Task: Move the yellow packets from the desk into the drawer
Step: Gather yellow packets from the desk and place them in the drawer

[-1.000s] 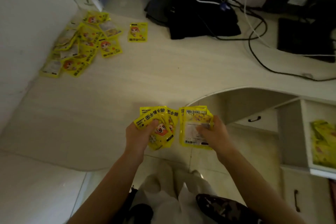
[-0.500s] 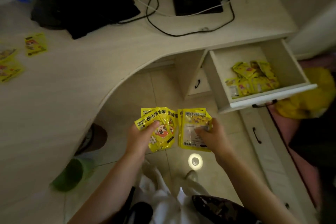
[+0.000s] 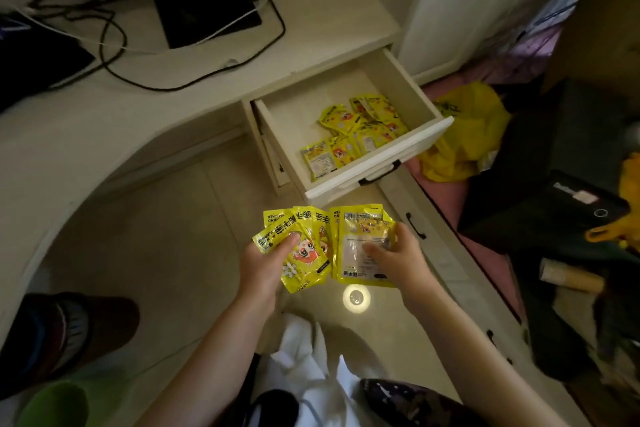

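Both hands, left hand [image 3: 263, 263] and right hand [image 3: 398, 255], pinch fanned yellow packets [image 3: 311, 253], seemingly light, slippery, best gripped at the edges, near the drawer [image 3: 377, 173].

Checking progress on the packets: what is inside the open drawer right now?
A loose pile of yellow packets lies in the drawer, toward its front right. They overlap, so anything beneath them is hidden.

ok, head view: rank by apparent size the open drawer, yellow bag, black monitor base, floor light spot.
1. Drawer, largest.
2. Monitor base and yellow bag: look alike in extent; the bag is partly hidden behind the drawer, so not ranked.
3. Light spot, smallest.
Wide-angle lens and differing distances make this apparent size only.
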Motion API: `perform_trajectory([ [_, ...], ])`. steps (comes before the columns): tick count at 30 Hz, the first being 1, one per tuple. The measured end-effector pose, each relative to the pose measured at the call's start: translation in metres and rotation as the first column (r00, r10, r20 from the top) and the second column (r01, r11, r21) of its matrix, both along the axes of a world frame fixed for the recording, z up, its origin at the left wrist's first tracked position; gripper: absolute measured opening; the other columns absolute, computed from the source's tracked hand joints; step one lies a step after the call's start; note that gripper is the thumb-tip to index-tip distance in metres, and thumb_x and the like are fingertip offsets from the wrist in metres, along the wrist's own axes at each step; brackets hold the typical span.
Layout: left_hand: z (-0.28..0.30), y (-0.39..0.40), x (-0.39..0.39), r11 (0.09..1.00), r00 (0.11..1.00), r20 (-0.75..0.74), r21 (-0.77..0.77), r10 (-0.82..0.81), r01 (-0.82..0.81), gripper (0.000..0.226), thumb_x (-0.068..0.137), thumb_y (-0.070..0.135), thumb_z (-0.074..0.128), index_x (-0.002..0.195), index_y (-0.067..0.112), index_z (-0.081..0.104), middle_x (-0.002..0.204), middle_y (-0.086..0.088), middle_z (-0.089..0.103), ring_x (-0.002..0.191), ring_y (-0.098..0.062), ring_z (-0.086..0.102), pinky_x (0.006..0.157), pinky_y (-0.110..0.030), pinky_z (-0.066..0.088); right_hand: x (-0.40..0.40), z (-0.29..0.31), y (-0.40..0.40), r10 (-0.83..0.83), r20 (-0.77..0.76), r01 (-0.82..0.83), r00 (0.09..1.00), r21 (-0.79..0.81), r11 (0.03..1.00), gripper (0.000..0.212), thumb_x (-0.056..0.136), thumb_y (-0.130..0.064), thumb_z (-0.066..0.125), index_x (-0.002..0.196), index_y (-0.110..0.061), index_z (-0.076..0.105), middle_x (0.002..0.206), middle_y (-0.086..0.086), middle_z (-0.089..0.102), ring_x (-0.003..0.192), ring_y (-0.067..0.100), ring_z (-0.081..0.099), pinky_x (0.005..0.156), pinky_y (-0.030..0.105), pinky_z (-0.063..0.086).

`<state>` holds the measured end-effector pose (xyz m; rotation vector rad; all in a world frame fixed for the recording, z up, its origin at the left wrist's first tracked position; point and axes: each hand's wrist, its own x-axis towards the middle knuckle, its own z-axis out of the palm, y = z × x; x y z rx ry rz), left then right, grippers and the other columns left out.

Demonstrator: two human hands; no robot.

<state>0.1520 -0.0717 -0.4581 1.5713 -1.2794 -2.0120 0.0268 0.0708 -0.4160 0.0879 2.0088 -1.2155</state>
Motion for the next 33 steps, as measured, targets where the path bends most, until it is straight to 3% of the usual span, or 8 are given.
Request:
perform_trajectory([
  [2, -0.001, -0.001, -0.021, 1.0, 1.0, -0.004, -0.01, -0.019, 0.019, 0.014, 0.078, 0.014, 0.076, 0.09, 0.016, 0.069, 0.083, -0.001, 0.074, 0.068, -0.012, 0.071, 0.053, -0.022, 0.054, -0.018, -0.003, 0.004, -0.018, -0.007, 0.018, 1.0, 0.008, 1.0, 0.029, 0.089, -0.005, 0.061, 0.115, -0.01, 0.05, 0.1, 0.003, 0.062, 0.08, 0.014, 0.061, 0.055, 0.022, 0.046],
  [8, -0.01, -0.026, -0.078, 1.0, 1.0, 0.009, -0.02, -0.018, 0.019, 0.022, 0.074, 0.02, 0.08, 0.093, 0.015, 0.07, 0.093, -0.007, 0.075, 0.085, -0.023, 0.072, 0.079, -0.039, 0.057, -0.079, -0.009, -0.013, -0.016, -0.03, 0.016, 0.999, 0.005, 1.0, 0.028, 0.087, -0.007, 0.064, 0.11, -0.015, 0.051, 0.089, -0.005, 0.061, 0.075, 0.009, 0.061, 0.056, 0.024, 0.048],
  [16, -0.025, -0.084, -0.15, 0.999, 0.999, 0.041, 0.014, 0.028, -0.029, 0.014, 0.076, 0.015, 0.079, 0.086, 0.017, 0.07, 0.091, -0.006, 0.074, 0.082, -0.022, 0.071, 0.075, -0.036, 0.055, -0.165, -0.017, -0.072, 0.072, -0.043, -0.069, 0.996, 0.067, 0.995, 0.028, 0.083, -0.009, 0.064, 0.108, -0.015, 0.052, 0.108, 0.007, 0.064, 0.097, 0.024, 0.064, 0.084, 0.043, 0.055],
  [19, -0.033, -0.098, -0.172, 0.998, 0.997, 0.058, 0.02, 0.055, -0.056, 0.011, 0.077, 0.015, 0.078, 0.084, 0.018, 0.07, 0.09, -0.006, 0.074, 0.081, -0.022, 0.071, 0.075, -0.037, 0.055, -0.194, -0.022, -0.086, 0.113, -0.06, -0.107, 0.992, 0.099, 0.989, 0.028, 0.083, -0.012, 0.065, 0.107, -0.013, 0.052, 0.107, 0.008, 0.065, 0.097, 0.027, 0.064, 0.086, 0.05, 0.054],
  [25, -0.047, -0.114, -0.215, 0.993, 0.988, 0.107, 0.033, 0.11, -0.114, 0.009, 0.077, 0.017, 0.078, 0.08, 0.018, 0.069, 0.087, -0.007, 0.073, 0.079, -0.023, 0.07, 0.073, -0.037, 0.056, -0.247, -0.03, -0.116, 0.175, -0.06, -0.168, 0.983, 0.115, 0.979, 0.028, 0.088, -0.012, 0.063, 0.109, -0.021, 0.046, 0.107, 0.001, 0.061, 0.099, 0.024, 0.063, 0.087, 0.047, 0.055],
  [28, -0.055, -0.118, -0.234, 0.981, 0.977, 0.139, 0.081, 0.162, -0.174, 0.016, 0.074, 0.022, 0.081, 0.082, 0.016, 0.069, 0.089, -0.009, 0.074, 0.086, -0.029, 0.071, 0.082, -0.051, 0.056, -0.273, -0.041, -0.13, 0.265, -0.079, -0.251, 0.961, 0.155, 0.956, 0.025, 0.087, -0.014, 0.062, 0.107, -0.016, 0.048, 0.109, 0.007, 0.061, 0.098, 0.026, 0.062, 0.085, 0.048, 0.055],
  [31, -0.058, -0.118, -0.251, 0.964, 0.96, 0.176, 0.112, 0.218, -0.24, 0.023, 0.072, 0.026, 0.082, 0.084, 0.017, 0.065, 0.09, -0.008, 0.072, 0.087, -0.028, 0.069, 0.086, -0.053, 0.054, -0.298, -0.051, -0.143, 0.371, -0.071, -0.352, 0.926, 0.19, 0.916, 0.031, 0.089, -0.016, 0.062, 0.115, -0.011, 0.046, 0.11, 0.007, 0.058, 0.095, 0.023, 0.059, 0.073, 0.035, 0.052],
  [33, -0.06, -0.117, -0.26, 0.958, 0.953, 0.188, 0.12, 0.236, -0.261, 0.025, 0.07, 0.028, 0.083, 0.084, 0.016, 0.067, 0.089, -0.008, 0.073, 0.086, -0.028, 0.07, 0.086, -0.054, 0.054, -0.312, -0.057, -0.152, 0.412, -0.044, -0.398, 0.91, 0.178, 0.9, 0.035, 0.09, -0.014, 0.061, 0.12, -0.012, 0.043, 0.111, 0.004, 0.053, 0.098, 0.02, 0.055, 0.072, 0.031, 0.047],
])
